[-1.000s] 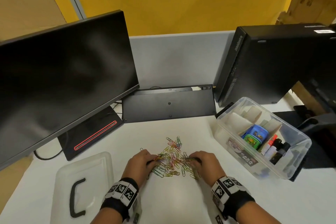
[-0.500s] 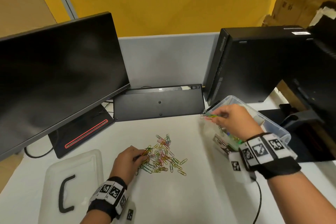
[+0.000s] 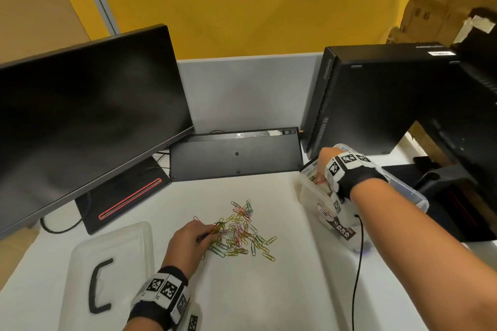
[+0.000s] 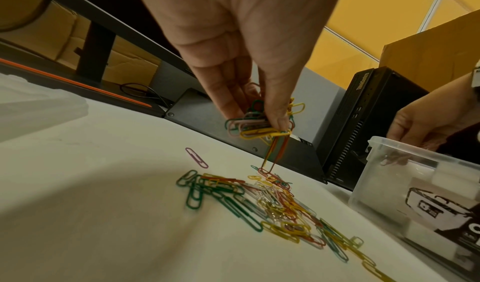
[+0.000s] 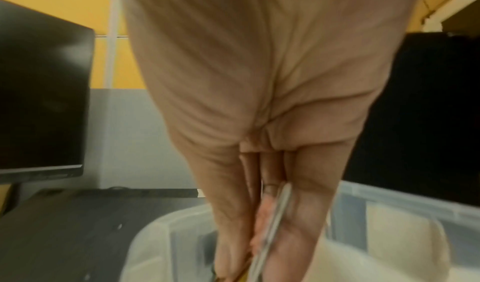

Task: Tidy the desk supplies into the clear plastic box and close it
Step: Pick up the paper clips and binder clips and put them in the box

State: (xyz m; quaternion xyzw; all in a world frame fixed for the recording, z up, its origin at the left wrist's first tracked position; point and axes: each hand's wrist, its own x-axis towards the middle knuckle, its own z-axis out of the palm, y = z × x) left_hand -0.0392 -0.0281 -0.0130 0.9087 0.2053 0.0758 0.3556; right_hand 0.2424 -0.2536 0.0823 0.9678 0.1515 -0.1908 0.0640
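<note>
Several coloured paper clips (image 3: 239,231) lie in a loose pile (image 4: 262,202) on the white desk. My left hand (image 3: 211,234) is at the pile's left edge, and it pinches a small bunch of clips (image 4: 257,124) just above the desk, with a linked strand hanging down to the pile. The clear plastic box (image 3: 414,196) stands open at the right. My right hand (image 3: 318,179) reaches down into its near-left corner, fingers pressed together on a few clips (image 5: 272,214), blurred. The box's clear lid (image 3: 115,247) with a black handle lies flat at the front left.
A dark monitor (image 3: 80,121) on its stand fills the left. A black keyboard (image 3: 236,156) leans up at the back, and a black computer case (image 3: 376,99) stands right behind the box. A black cable (image 3: 357,263) hangs from my right wrist.
My right hand left the pile with a pinch of clips, crossed to the right and dipped into the box. My left hand stayed at the pile and raised its bunch a little.
</note>
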